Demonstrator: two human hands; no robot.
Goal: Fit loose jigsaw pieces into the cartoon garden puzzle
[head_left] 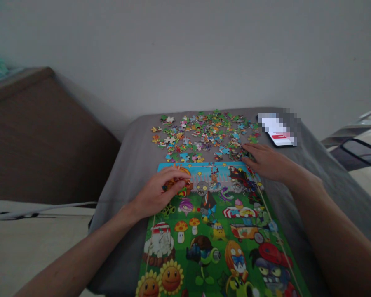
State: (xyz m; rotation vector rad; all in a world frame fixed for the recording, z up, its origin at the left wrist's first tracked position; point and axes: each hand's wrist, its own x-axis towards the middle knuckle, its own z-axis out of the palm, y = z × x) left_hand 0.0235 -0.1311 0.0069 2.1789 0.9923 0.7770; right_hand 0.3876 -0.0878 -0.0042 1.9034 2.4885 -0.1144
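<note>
Plainly, your left hand (163, 187) lies over the board (218, 260) at its 10 o'clock corner, half curled and palm down. Its thumb and forefinger reach toward each other with their tips close together, above the printed picture. Orange and red show just under them, but it is too dim to say whether you pinch a loose piece there or merely cover the print.

Your right hand (262, 163) is at the board's 1 o'clock corner, its fingers stretched out toward 10 o'clock and its thumb set apart from them. The fingertips come right up to the near edge of the pieces (216, 123). Something dark shows in the gap between thumb and fingers; whether you grasp it is not clear.

The board runs from 12 to 6 o'clock on the grey cloth (120, 173), with cartoon figures over its green. The loose pieces are scattered just beyond its 12 o'clock edge. The phone (276, 130) lies beyond your right hand, toward 1 o'clock, its screen lit.
</note>
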